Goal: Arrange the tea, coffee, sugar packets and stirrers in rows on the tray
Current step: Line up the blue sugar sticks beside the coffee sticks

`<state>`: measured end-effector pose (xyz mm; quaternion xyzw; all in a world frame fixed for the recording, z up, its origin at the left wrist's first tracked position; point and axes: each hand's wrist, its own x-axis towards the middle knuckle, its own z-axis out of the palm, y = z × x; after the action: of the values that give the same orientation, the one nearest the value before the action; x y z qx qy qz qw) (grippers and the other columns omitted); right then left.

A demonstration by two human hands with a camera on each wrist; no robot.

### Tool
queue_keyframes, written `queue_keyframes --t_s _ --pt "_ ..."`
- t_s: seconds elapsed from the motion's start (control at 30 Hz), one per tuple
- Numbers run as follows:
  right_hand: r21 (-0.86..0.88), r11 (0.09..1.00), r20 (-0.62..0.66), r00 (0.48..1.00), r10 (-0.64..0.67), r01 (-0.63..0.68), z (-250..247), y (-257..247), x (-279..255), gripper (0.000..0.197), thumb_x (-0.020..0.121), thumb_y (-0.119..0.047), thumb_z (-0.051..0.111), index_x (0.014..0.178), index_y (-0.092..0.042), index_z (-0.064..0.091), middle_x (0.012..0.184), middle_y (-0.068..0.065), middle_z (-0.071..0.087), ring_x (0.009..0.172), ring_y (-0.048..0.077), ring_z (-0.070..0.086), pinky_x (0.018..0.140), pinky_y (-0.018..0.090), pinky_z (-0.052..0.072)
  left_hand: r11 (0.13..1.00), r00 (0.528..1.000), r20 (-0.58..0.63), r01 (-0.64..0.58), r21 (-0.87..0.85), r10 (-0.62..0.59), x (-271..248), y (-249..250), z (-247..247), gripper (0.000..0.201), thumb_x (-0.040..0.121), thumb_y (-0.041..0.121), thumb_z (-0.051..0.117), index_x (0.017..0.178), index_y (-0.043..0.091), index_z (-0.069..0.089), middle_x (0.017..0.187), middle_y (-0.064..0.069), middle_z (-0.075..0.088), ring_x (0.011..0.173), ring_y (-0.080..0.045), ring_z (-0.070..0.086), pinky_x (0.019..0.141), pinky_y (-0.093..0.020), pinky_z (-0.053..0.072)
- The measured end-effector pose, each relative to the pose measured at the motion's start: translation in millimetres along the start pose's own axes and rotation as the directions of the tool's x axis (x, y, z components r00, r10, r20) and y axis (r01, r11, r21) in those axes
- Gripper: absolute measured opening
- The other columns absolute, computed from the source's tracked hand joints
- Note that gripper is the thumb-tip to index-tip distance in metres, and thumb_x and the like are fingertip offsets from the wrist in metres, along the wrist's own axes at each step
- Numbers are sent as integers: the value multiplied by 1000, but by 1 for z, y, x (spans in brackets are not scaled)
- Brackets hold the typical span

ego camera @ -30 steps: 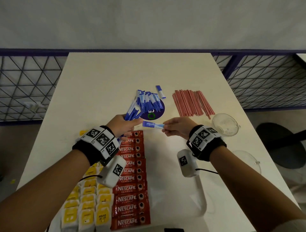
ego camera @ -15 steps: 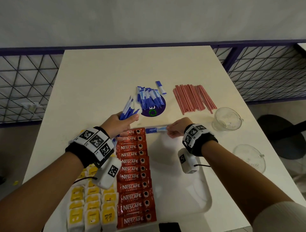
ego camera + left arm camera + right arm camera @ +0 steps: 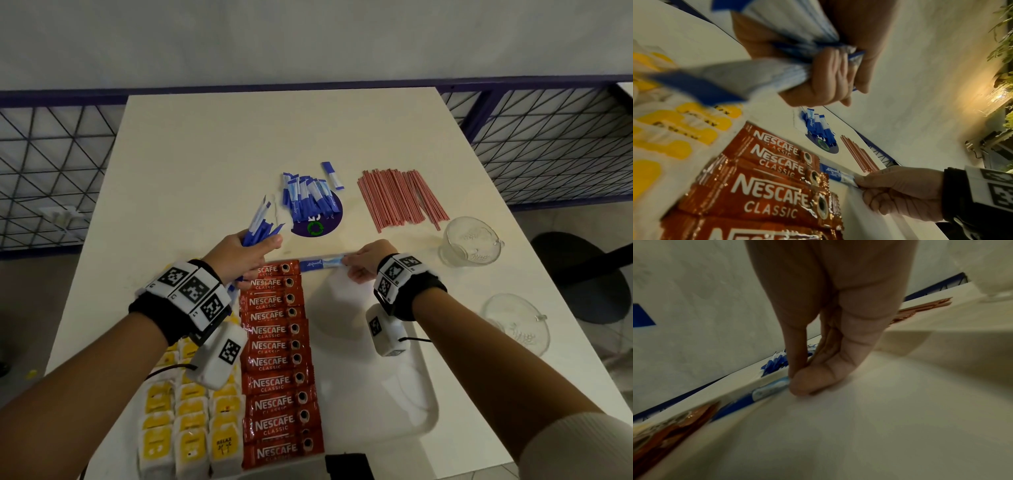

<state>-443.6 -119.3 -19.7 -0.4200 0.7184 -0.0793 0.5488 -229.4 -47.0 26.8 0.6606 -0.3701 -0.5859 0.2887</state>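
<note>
From the head view, the white tray (image 3: 416, 423) lies on the bench (image 3: 212, 144) holding yellow tea bags (image 3: 191, 435) at its left side and a column of red coffee sachets (image 3: 277, 346) just right of them. The right hand (image 3: 364, 258) pinches one end of a single blue sugar packet (image 3: 320, 264), laying it at the tray's far edge with its other end touching the top coffee sachet, likely to start the sugar row flush with the coffee column. The left hand (image 3: 241, 253) is clenched round a bundle of sugar packets (image 3: 262, 222), kept as stock just beyond the tray's far left corner. Beyond the tray lie a loose sugar pile (image 3: 308, 198), red stirrers (image 3: 400, 197) and two glass cups (image 3: 469, 241).

In the left wrist view, the left hand's fingers (image 3: 828, 78) wrap the bundle tightly; below, the single packet (image 3: 835, 173) meets the coffee sachets (image 3: 774, 188).

In the right wrist view, thumb and forefinger (image 3: 807, 382) nip the packet's pale end (image 3: 768, 390); it seems to rest on the tray floor, though blur makes that uncertain.

Half a second earlier the packet was held slightly beyond this spot; it has since come down against the sachet, and the bundle has lifted slightly away.
</note>
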Motion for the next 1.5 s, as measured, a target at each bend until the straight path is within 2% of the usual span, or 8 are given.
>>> queue_keyframes --t_s 0.23,0.37,0.53,0.7,0.9,1.03,1.37,1.5 --pt "-117 985 57 991 -124 130 -7 1 -7 22 86 -22 64 75 -5 57 66 9 62 57 18 57 72 31 54 1000 1000 -2 14 -11 -14 -4 4 6 24 89 35 56 100 14 55 43 9 34 33 -4 29 32 -15 26" --pt "8 950 209 928 -308 313 -7 -15 -28 20 88 -25 61 84 -7 55 69 9 61 58 17 57 60 26 53 1000 999 37 18 -5 -17 -8 9 17 16 89 33 57 88 17 52 49 6 38 35 -4 31 32 -16 28" --pt "201 918 398 828 -395 341 -1 -32 -50 16 89 -23 58 89 -7 58 73 7 59 61 17 56 59 24 50 999 997 77 1 44 -5 -13 16 36 20 87 28 62 77 16 50 48 5 46 35 -6 35 33 -16 28" --pt "190 885 362 808 -465 425 -4 -32 -51 13 85 -17 64 79 -10 55 68 4 58 58 14 55 57 22 49 1000 993 111 28 8 -29 -18 23 51 27 88 26 60 68 12 49 40 5 48 32 -5 37 32 -15 29" --pt "233 881 343 813 -471 412 -21 -30 -44 17 86 -15 64 74 -11 51 66 4 58 55 13 54 56 23 47 999 997 77 21 44 -25 -23 26 60 26 90 26 57 72 7 55 38 6 52 29 -3 36 32 -14 28" --pt "275 876 343 811 -474 396 -29 -29 -41 22 88 -14 60 70 -11 49 65 7 56 52 14 52 50 20 47 999 999 -35 20 -39 -21 -21 22 66 22 85 30 63 74 11 62 44 6 54 33 -5 38 32 -15 29" --pt "334 881 449 765 -461 335 -30 -19 -40 7 87 -6 61 81 -4 57 75 9 59 65 17 57 55 19 52 980 974 -221 -2 -200 -43 -14 12 87 27 83 32 66 95 8 60 38 9 35 33 -5 29 33 -15 24" --pt "392 881 468 768 -437 263 -30 -21 -37 7 88 -1 57 82 -3 54 80 12 62 70 20 61 67 28 54 983 962 -269 -4 -182 -46 -17 9 89 28 85 37 62 74 13 53 40 9 36 32 -4 26 32 -15 22"
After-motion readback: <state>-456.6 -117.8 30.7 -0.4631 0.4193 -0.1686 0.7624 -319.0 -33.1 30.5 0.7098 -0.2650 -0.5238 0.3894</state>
